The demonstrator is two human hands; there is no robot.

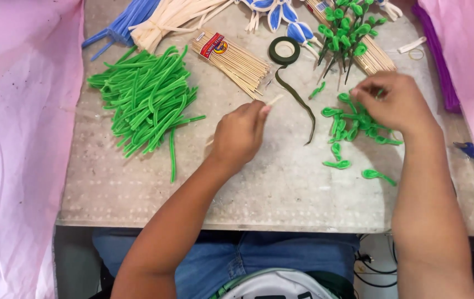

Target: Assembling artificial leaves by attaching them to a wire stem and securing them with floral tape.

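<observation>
- Skewer [274, 100], thin and pale wood, was pinched between the fingers of the left hand [241, 134]; only its tip stuck out past the fingertips, over the middle of the bench [281, 188], and the rest was buried in the fist.
- Leaf loops [353, 124], bright green fuzzy wire bent into small teardrop shapes with short tails, lay scattered on the right part of the bench.
- The right hand [395, 102] rested on top of that scatter with its fingers curled down among the loops; from where I stood I could not tell whether they had closed on one or only touched them, since the palm covered several.
- Between the two hands ran a loose strip of dark green tape [298, 99], curling away from its roll [284, 50] further back.
- A heap of straight green wire stems [148, 97] lay at the left, well apart from both hands.
- A banded bundle of skewers [231, 61] lay beside the tape roll.
- At the far edge, blue stems [120, 25], cream stems [170, 19] and blue petals [281, 14] were cut off by the frame.
- Finished green sprigs [347, 30] stood near the right hand, their tops cropped.
- Pink cloth [21, 138] hid the surroundings on either side of the bench.
</observation>
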